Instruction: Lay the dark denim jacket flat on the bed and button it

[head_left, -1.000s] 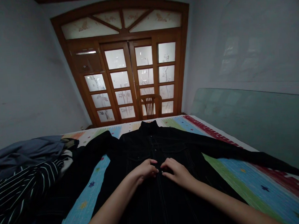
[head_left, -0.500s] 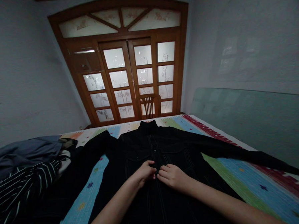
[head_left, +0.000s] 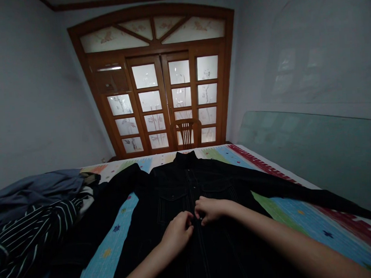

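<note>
A black denim jacket lies spread front up on the bed, collar away from me and sleeves out to both sides. Light stitching and small metal buttons run down its front. My left hand is at the front placket, fingers curled and closed on the cloth near the edge. Just above and to the right, my right hand pinches the placket by a small shiny button. The fingertips of both hands are close together, and the cloth between them is partly hidden.
Piled clothes lie at the left: a grey-blue garment and a black one with white stripes. The bed has a colourful striped cover. A pale green headboard stands right. Beyond the bed are a wooden chair and glazed doors.
My right hand has risen slightly and turned, its fingers now pointing down at the placket. My left hand has moved slightly down and left. The view has tilted up a little.
</note>
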### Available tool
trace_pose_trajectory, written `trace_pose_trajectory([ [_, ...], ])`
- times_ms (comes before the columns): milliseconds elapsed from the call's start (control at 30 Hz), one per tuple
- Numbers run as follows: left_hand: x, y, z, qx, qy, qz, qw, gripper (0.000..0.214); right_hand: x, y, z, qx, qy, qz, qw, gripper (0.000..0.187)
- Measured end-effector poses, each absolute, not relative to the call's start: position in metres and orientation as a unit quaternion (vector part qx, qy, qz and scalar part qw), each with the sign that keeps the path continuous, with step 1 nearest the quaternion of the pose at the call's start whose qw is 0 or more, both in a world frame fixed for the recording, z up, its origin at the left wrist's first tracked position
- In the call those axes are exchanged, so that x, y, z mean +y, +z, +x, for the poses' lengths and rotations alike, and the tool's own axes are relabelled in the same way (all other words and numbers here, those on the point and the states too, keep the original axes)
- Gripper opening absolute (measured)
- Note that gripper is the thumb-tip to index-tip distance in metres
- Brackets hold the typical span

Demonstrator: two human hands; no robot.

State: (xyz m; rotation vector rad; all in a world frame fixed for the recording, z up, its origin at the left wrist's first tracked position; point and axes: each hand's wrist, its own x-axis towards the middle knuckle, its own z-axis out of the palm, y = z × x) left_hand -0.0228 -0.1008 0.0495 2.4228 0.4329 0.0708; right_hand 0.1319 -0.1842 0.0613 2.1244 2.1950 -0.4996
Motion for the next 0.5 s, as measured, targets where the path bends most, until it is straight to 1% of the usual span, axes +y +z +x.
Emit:
trace_pose_trajectory([
  [67, -0.108, 0.055, -0.041, 0.147, -0.004, 0.932, 0.331, 0.023, -0.178, 0.063, 0.131, 0.708, -0.160, 0.687, 0.038, 0.019],
  [133, -0.115, 0.061, -0.059, 0.114, -0.039, 0.937, 0.328, 0.023, -0.177, 0.063, 0.129, 0.702, -0.148, 0.696, 0.034, 0.015],
  [200, -0.121, 0.065, -0.074, 0.069, -0.078, 0.945, 0.310, 0.022, -0.180, 0.062, 0.126, 0.690, -0.127, 0.712, 0.019, 0.013],
  [300, -0.127, 0.062, -0.085, 0.021, -0.115, 0.960, 0.254, 0.021, -0.191, 0.058, 0.113, 0.658, -0.073, 0.749, -0.014, 0.008],
  [433, -0.133, 0.045, -0.084, 0.020, -0.086, 0.977, 0.195, 0.017, -0.217, 0.051, 0.073, 0.585, 0.010, 0.806, -0.088, 0.019],
  [500, -0.137, 0.036, -0.082, 0.014, -0.060, 0.981, 0.185, 0.016, -0.235, 0.045, 0.049, 0.575, 0.021, 0.809, -0.122, 0.019],
])
